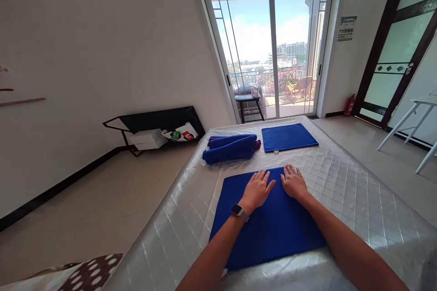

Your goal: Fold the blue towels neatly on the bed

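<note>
A blue cloth [273,232], probably a towel, is spread flat on the plastic-covered mattress [177,218] in front of me. Palm down near its far edge rests my left hand [257,188], fingers stretched out. My right hand [294,182] lies flat at the same far edge, a little to the right, its fingers straight. Neither hand grips anything. Beyond them a second blue cloth [289,137] is laid out as a neat rectangle. To its left is a bundle of rolled or folded blue cloths [232,149] with a purple piece showing at the right end.
A black frame [160,120] with white boxes [147,138] and a printed bag [180,133] stands by the left wall. Past the mattress are a stool [246,98] and sliding glass doors [271,45]. A fire extinguisher [350,105] and white-legged table [409,122] are on the right.
</note>
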`<state>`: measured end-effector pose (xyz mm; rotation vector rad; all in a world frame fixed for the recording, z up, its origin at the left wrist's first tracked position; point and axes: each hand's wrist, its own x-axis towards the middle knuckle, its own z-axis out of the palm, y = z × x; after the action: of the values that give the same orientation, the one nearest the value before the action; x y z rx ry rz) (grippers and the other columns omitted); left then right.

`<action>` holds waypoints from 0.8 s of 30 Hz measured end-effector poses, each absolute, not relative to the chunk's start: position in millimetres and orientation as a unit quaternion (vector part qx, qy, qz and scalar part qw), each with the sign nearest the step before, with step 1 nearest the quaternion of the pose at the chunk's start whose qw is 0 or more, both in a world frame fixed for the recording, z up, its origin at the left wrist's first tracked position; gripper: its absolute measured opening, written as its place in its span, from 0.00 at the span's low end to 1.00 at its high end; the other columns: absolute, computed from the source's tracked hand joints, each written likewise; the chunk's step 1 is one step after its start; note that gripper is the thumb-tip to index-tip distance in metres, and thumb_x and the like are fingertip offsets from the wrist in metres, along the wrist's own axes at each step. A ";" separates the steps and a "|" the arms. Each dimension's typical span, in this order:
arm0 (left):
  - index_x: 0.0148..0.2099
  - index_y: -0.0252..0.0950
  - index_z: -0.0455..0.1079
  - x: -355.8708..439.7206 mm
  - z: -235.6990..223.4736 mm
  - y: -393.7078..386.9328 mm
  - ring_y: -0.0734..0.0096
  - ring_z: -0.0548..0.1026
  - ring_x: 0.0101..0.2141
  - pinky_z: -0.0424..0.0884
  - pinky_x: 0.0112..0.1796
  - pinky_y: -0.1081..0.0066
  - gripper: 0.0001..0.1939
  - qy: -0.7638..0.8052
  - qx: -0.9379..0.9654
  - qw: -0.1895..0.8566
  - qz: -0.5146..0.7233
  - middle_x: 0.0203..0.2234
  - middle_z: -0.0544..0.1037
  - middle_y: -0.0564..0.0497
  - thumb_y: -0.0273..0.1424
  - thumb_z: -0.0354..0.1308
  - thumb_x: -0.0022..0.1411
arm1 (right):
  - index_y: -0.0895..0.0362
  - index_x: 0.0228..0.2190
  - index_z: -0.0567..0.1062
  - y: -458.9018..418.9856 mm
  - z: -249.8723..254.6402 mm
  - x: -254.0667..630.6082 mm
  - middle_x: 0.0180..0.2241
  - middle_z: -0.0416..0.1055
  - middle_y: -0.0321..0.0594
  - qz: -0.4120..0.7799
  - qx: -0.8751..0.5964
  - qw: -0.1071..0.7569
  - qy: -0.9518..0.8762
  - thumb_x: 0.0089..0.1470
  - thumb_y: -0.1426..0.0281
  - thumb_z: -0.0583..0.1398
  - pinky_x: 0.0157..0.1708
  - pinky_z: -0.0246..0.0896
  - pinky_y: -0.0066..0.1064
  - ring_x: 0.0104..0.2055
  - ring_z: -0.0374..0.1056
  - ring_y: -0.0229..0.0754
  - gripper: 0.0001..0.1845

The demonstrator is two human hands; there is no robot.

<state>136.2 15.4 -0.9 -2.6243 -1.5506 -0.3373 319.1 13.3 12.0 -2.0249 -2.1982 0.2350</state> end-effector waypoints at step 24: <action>0.71 0.31 0.55 2.0 -34.7 27.4 0.58 0.52 0.69 0.51 0.66 0.55 0.34 -0.670 -0.725 -0.066 -0.142 0.69 0.58 0.41 0.47 0.35 0.74 | 0.65 0.69 0.51 21.8 7.3 331.1 0.71 0.46 0.47 0.104 -0.667 0.048 -0.736 0.69 0.64 0.39 0.70 0.31 0.42 0.74 0.37 0.42 0.33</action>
<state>2.0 27.4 -34.7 -2.3801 -2.2000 -0.4664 331.1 21.8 7.3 -2.0340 -2.2432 0.3180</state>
